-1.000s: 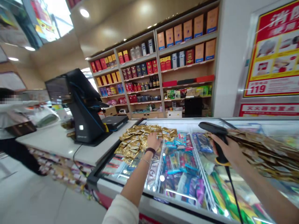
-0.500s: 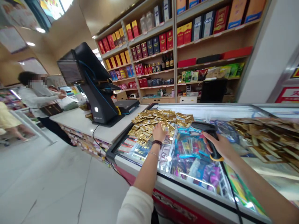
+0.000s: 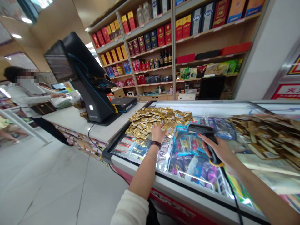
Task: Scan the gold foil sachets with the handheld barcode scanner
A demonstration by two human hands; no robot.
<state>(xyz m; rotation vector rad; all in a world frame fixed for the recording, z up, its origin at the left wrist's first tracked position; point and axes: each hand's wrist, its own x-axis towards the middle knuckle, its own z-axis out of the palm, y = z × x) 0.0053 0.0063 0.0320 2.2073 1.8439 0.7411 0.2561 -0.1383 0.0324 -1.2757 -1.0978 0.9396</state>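
My left hand (image 3: 158, 133) reaches onto a pile of shiny gold packets (image 3: 142, 122) on the freezer's glass top. Its thumb and fingers close on a gold packet (image 3: 169, 125) at the near right side of the pile; the fingertips are partly hidden. A black barcode scanner (image 3: 202, 129) with a yellow-trimmed handle end is gripped in my right hand (image 3: 217, 148). The scanner's head points left, towards the pile, above the glass. Its black cable hangs down from the handle.
Through the freezer's glass show colourful bagged goods (image 3: 189, 145). More gold packets (image 3: 269, 134) lie to the right. A black checkout terminal (image 3: 89, 84) stands on the white counter (image 3: 63, 120) at left, with a person (image 3: 28, 97) beyond it. Shelves of boxes (image 3: 145, 43) line the back.
The view has shifted slightly. My left hand stays at the near side of the gold pile, and my right hand still holds the scanner beside it.
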